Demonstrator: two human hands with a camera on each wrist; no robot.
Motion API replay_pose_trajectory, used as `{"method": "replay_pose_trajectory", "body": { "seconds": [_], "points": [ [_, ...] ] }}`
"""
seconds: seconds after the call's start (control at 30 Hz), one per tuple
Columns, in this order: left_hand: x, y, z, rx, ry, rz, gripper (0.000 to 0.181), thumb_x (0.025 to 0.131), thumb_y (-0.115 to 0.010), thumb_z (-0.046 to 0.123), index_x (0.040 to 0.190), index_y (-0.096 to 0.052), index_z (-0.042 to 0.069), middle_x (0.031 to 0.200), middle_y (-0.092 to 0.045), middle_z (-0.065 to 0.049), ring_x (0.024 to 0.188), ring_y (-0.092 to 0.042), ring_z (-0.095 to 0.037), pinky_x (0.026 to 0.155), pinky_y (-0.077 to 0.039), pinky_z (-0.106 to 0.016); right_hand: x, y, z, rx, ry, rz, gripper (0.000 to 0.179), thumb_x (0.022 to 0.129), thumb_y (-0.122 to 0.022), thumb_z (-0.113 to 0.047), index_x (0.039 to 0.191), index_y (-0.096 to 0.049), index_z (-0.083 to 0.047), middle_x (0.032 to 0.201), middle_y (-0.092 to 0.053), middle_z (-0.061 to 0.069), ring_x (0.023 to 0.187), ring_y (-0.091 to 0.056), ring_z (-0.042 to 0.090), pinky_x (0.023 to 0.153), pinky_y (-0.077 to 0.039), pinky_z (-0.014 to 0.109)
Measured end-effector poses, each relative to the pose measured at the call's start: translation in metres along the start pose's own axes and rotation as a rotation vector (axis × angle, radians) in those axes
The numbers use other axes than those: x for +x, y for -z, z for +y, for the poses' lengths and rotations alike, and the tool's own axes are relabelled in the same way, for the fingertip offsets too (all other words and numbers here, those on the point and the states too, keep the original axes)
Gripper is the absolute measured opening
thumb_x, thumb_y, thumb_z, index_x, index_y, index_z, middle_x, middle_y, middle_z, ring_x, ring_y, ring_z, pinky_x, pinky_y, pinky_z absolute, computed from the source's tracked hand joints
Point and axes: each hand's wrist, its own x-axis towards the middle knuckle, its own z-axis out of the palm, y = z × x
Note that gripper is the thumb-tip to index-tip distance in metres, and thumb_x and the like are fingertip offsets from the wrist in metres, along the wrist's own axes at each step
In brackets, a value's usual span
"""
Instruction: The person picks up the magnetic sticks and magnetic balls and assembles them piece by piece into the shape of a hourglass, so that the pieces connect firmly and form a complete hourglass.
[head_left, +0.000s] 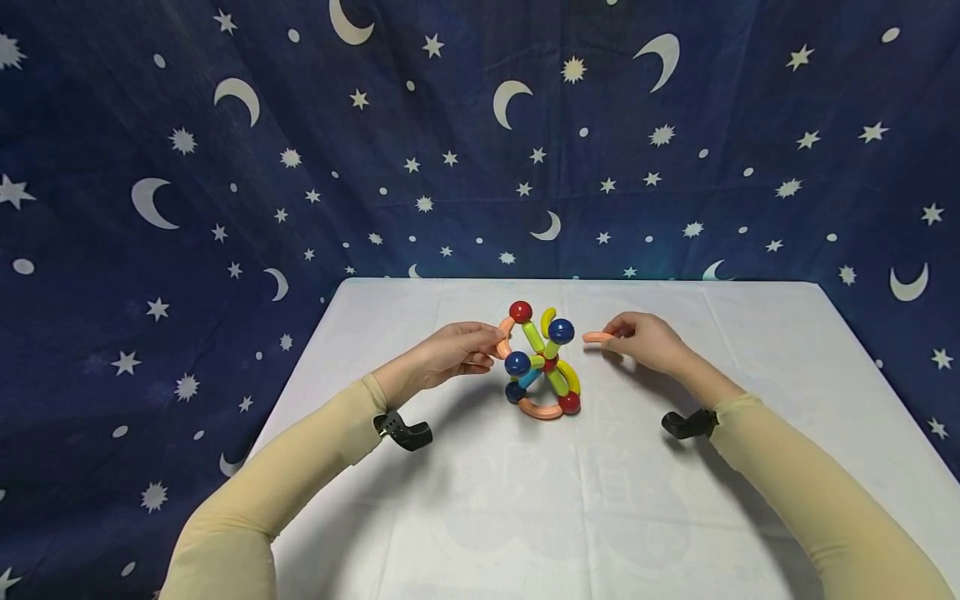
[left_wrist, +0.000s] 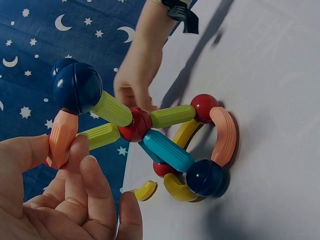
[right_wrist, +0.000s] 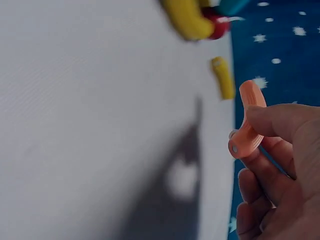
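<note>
A structure of magnetic balls and rods stands on the table, with a red ball [left_wrist: 135,124] at its centre joining green rods [left_wrist: 172,116] and a blue rod [left_wrist: 168,151]. My left hand [head_left: 459,350] pinches a curved orange rod [left_wrist: 63,139] on the structure's upper left; a dark blue ball [left_wrist: 77,87] sits at that rod's end. To the right of the structure, and apart from it, my right hand [head_left: 647,340] pinches a loose curved orange rod [right_wrist: 248,120] between thumb and fingers. Another orange rod [head_left: 540,411] lies along the structure's base.
Behind the structure, a loose curved yellow rod [right_wrist: 223,78] lies on the white-covered table [head_left: 525,517]. A dark blue cloth [head_left: 465,142] with moons and stars hangs beyond the table's far edge. Each wrist bears a black strap-on device [head_left: 405,432].
</note>
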Motion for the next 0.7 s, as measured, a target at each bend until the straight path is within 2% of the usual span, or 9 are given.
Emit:
{"method": "replay_pose_trajectory", "body": {
  "seconds": [0.07, 0.17, 0.23, 0.3, 0.37, 0.53, 0.7],
  "points": [
    [0.000, 0.000, 0.000, 0.001, -0.002, -0.001, 0.030, 0.105, -0.060, 0.024, 0.123, -0.065, 0.001, 0.091, -0.068, 0.000, 0.076, -0.060, -0.011, 0.092, -0.054, -0.037, 0.001, 0.005, -0.008, 0.082, -0.019, -0.008, 0.035, 0.095, -0.074, -0.030, 0.119, -0.071, -0.005, 0.100, -0.066, 0.011, 0.088, -0.054, 0.027, 0.071, -0.046, 0.037],
    [0.000, 0.000, 0.000, -0.003, -0.003, -0.001, 0.029, 0.105, -0.060, 0.024, 0.123, -0.065, 0.001, 0.091, -0.068, 0.000, 0.075, -0.060, -0.011, 0.090, -0.054, -0.036, 0.003, 0.014, -0.022, 0.223, -0.063, -0.033, 0.047, 0.095, -0.074, -0.034, 0.132, -0.067, -0.006, 0.116, -0.067, 0.016, 0.106, -0.054, 0.029, 0.089, -0.047, 0.045],
    [0.000, 0.000, 0.000, -0.002, -0.003, 0.000, 0.029, 0.105, -0.060, 0.024, 0.123, -0.064, 0.002, 0.091, -0.068, 0.000, 0.075, -0.060, -0.011, 0.090, -0.054, -0.036, 0.005, 0.019, -0.033, 0.320, -0.096, -0.054, 0.053, 0.095, -0.073, -0.036, 0.138, -0.063, -0.006, 0.124, -0.066, 0.016, 0.116, -0.052, 0.030, 0.102, -0.041, 0.051],
    [0.000, 0.000, 0.000, -0.001, -0.002, 0.002, 0.029, 0.104, -0.060, 0.024, 0.123, -0.064, 0.002, 0.091, -0.068, 0.000, 0.075, -0.060, -0.011, 0.091, -0.054, -0.036, 0.007, 0.024, -0.045, 0.405, -0.122, -0.074, 0.055, 0.095, -0.073, -0.037, 0.139, -0.062, -0.006, 0.125, -0.066, 0.015, 0.120, -0.049, 0.030, 0.107, -0.036, 0.053],
    [-0.001, -0.001, 0.000, 0.001, 0.000, 0.004, 0.030, 0.104, -0.060, 0.024, 0.124, -0.064, 0.002, 0.091, -0.068, 0.000, 0.076, -0.060, -0.012, 0.090, -0.054, -0.036, 0.009, 0.027, -0.057, 0.461, -0.124, -0.095, 0.055, 0.095, -0.073, -0.036, 0.138, -0.062, -0.004, 0.120, -0.068, 0.014, 0.118, -0.049, 0.032, 0.104, -0.038, 0.050],
    [-0.001, -0.001, 0.001, 0.003, 0.005, 0.009, 0.030, 0.104, -0.060, 0.024, 0.124, -0.065, 0.002, 0.091, -0.068, 0.000, 0.076, -0.060, -0.012, 0.087, -0.055, -0.034, 0.009, 0.031, -0.082, 0.511, -0.089, -0.175, 0.055, 0.094, -0.074, -0.037, 0.133, -0.064, 0.001, 0.105, -0.071, 0.007, 0.103, -0.052, 0.029, 0.082, -0.043, 0.033],
    [0.000, -0.001, 0.001, -0.002, 0.008, 0.007, 0.032, 0.104, -0.062, 0.026, 0.124, -0.065, 0.002, 0.090, -0.068, 0.000, 0.075, -0.060, -0.011, 0.087, -0.055, -0.034, 0.011, 0.027, -0.094, 0.522, -0.053, -0.227, 0.052, 0.094, -0.074, -0.035, 0.129, -0.066, 0.002, 0.098, -0.071, 0.001, 0.098, -0.053, 0.025, 0.080, -0.042, 0.031]
  ]
}}
